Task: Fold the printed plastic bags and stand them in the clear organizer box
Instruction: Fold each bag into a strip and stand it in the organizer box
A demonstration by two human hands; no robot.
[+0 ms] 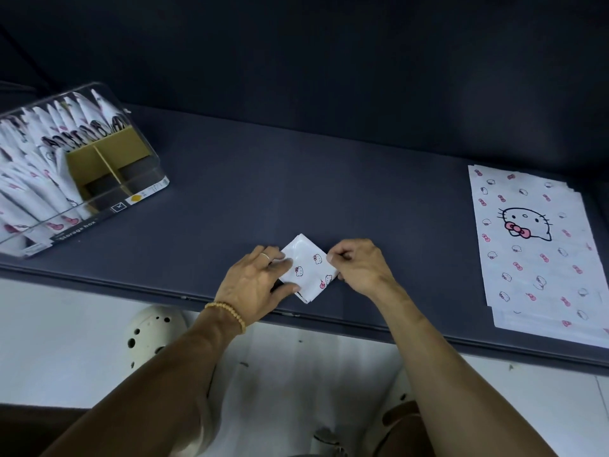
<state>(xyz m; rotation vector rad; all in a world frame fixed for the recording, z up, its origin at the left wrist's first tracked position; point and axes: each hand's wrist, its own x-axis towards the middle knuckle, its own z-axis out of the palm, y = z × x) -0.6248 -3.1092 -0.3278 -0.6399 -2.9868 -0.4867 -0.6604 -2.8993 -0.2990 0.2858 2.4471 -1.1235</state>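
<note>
Clear plastic: the box (82, 166) sits at the far left of what I see, on the dark table (296, 179), holding rows of folded bags (36, 159) stood upright.
Cardboard: a brown divider (105, 159) fills the box's right end, and I see no bags in those compartments.
Label: a strip along the box's front edge reads "Storage box".
Left hand (260, 285): I see it lying flat, fingers straight, pressing the left corner of the bag; a ring on one finger, a bead bracelet (227, 313) at the wrist.
Bag (308, 268): white with small pink and black cat prints, folded into a small square turned like a diamond, near the table's front edge between both hands.
Right hand (359, 265): I see its fingers curled, pinching the bag's right corner.
Stack (534, 245): unfolded printed bags lie flat at the far right, well apart from the hands.
</note>
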